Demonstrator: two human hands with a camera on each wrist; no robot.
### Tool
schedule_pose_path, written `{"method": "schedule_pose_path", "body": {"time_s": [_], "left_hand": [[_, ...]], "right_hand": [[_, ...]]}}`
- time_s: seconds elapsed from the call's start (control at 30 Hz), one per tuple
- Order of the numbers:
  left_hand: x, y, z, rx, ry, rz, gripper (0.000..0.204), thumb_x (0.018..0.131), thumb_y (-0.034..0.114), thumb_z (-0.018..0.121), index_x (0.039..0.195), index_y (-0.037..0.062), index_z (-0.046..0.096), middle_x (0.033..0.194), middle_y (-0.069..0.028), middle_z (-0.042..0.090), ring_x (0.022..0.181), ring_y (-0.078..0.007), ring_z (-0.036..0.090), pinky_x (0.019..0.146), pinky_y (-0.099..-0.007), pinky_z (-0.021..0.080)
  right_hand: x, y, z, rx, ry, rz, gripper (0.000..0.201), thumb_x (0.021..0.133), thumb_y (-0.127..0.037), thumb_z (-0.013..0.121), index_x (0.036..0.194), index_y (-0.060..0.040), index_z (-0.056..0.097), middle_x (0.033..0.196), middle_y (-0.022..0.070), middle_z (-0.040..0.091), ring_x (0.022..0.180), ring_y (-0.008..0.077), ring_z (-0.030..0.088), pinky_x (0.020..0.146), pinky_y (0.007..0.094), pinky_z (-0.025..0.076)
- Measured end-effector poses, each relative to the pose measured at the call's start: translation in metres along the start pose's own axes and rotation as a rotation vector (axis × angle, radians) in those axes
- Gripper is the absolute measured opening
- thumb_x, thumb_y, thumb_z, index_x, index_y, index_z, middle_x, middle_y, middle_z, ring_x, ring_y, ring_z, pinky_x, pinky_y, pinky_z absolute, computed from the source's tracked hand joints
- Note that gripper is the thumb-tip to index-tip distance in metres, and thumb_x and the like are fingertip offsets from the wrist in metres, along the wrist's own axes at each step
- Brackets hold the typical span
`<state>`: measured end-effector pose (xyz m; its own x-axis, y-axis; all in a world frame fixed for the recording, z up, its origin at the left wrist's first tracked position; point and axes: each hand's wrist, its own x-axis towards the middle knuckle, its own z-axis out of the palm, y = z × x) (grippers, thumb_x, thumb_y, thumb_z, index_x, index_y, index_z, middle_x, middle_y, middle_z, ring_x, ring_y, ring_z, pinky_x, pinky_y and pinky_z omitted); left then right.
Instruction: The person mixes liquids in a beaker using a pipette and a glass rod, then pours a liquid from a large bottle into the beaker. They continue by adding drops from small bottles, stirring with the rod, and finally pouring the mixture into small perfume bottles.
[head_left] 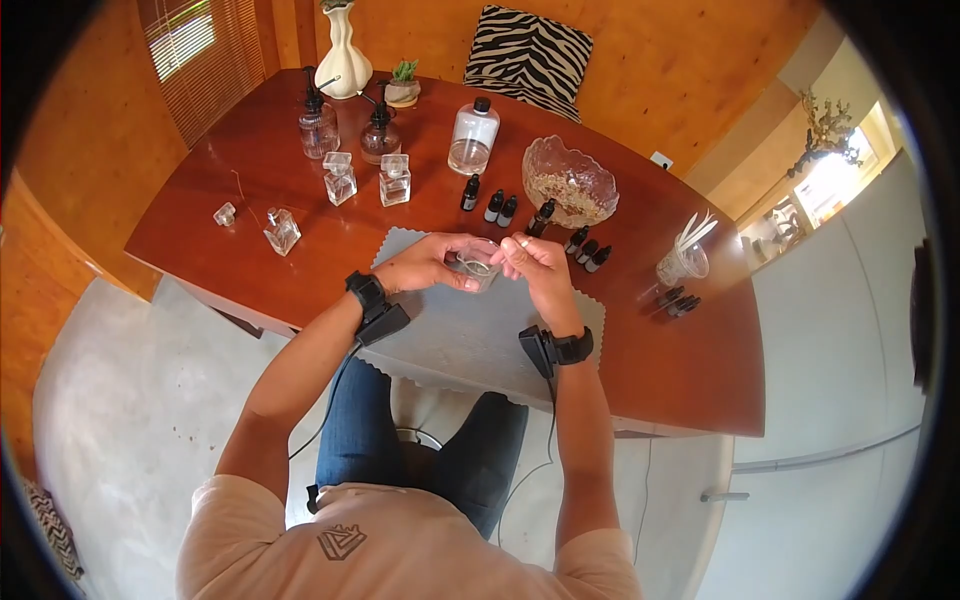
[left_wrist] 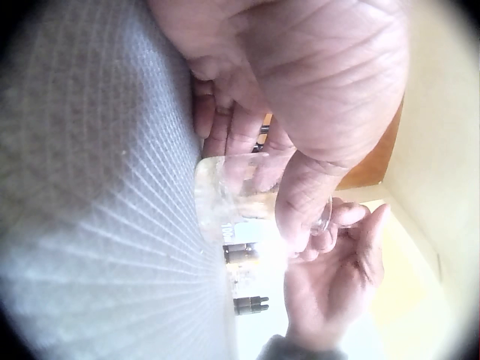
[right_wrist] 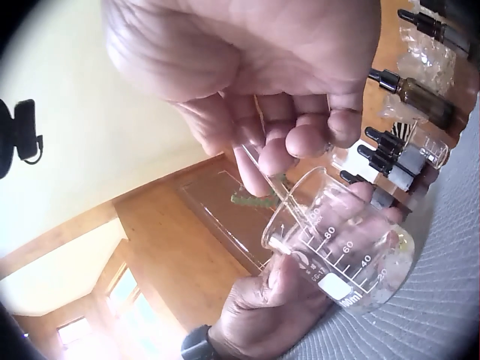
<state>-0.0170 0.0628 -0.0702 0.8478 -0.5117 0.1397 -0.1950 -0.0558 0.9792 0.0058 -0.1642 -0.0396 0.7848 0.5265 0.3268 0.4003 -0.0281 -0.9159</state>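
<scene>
A clear glass beaker [head_left: 482,270] with white graduations, plain in the right wrist view [right_wrist: 349,259], is close over the grey mat [head_left: 440,335]. A little pale liquid shows at its bottom. My left hand [head_left: 425,265] grips the beaker's side, thumb on the near side and fingers round the far side. Above the rim, my right hand [head_left: 540,270] pinches a thin clear glass stirring rod [right_wrist: 294,206], which slants down into the beaker. Small dark dropper bottles [right_wrist: 390,161] stand beyond the hands, among them a taller brown one [right_wrist: 420,97].
On the table [head_left: 650,365], square glass perfume bottles [head_left: 283,232] stand at left, and pump bottles [head_left: 319,130] behind. A large capped bottle [head_left: 473,138] and a scalloped glass bowl [head_left: 572,185] stand at the back. A cup of white strips [head_left: 684,262] is at right.
</scene>
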Motion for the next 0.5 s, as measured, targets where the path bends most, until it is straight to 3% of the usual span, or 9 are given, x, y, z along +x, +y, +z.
{"method": "schedule_pose_path", "body": {"time_s": [0.13,0.5], "left_hand": [[-0.0005,-0.0006,0.001,-0.005,0.004,0.005,0.06,0.082,0.008,0.082,0.138,0.0048,0.059,0.128,-0.0065,0.066,0.123,-0.0181,0.058,0.106,-0.0338,0.045],[-0.0012,0.0009,0.0,0.021,0.007,-0.02,0.063,0.081,0.013,0.085,0.138,0.0062,0.058,0.132,-0.0044,0.063,0.125,-0.0175,0.056,0.102,-0.0345,0.049]], "right_hand": [[-0.0002,-0.0043,-0.0008,0.073,-0.01,0.079,0.031,0.103,-0.025,0.061,0.092,0.0017,0.071,0.071,-0.0004,0.058,0.067,0.0076,0.05,0.062,0.0243,0.041],[0.0,0.0003,0.003,0.155,-0.002,0.013,0.025,0.102,-0.02,0.062,0.095,0.0018,0.07,0.077,0.0001,0.061,0.07,0.0064,0.053,0.064,0.0227,0.043]]}}
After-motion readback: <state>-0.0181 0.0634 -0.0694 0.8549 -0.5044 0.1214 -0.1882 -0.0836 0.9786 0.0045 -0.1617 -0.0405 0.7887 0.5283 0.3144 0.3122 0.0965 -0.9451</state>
